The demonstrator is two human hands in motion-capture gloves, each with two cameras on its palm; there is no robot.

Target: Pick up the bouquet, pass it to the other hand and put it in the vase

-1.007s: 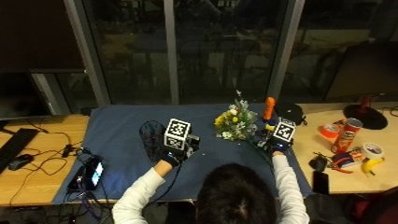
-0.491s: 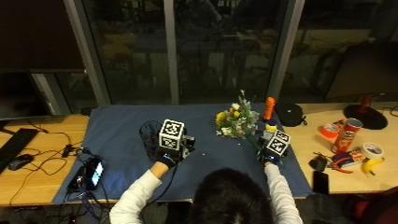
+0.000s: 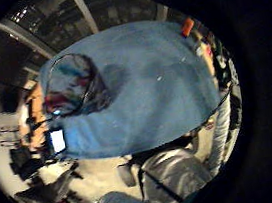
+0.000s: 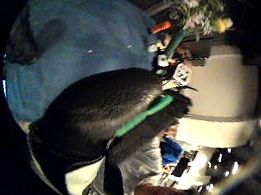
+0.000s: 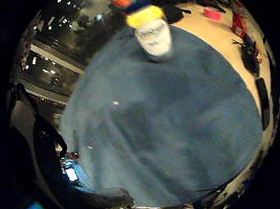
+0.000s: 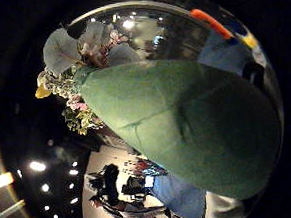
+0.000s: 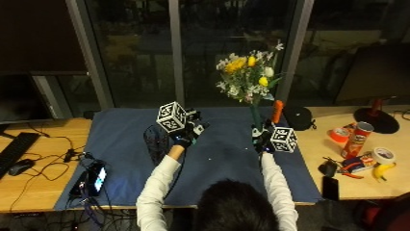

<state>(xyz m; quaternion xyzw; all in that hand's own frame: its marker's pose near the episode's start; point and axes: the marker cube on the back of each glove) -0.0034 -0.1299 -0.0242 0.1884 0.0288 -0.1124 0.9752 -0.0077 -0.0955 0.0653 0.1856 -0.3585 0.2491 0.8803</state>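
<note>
The bouquet (image 7: 251, 77) is up now: a second ago the flowers sat low on the blue cloth (image 7: 128, 139) by my right hand, and now they stand upright well above the table, blooms against the dark window. So the pick-up looks done, and I judge the handover comes next.

My right hand (image 7: 264, 140) grips the green stem bundle low down, fingers curled round it; in the right thumb-side palm view the green wrap (image 6: 187, 131) fills the frame, flowers fanning out past it. My left hand (image 7: 185, 134) hovers left of it, over the cloth's middle, well apart from the stems. I can't tell how its fingers sit.

The dark vase (image 7: 156, 142) stands just left of my left hand, near the cloth's left side. An orange bottle (image 7: 276, 111) stands just beyond my right hand. The bouquet must travel left across the cloth.
</note>
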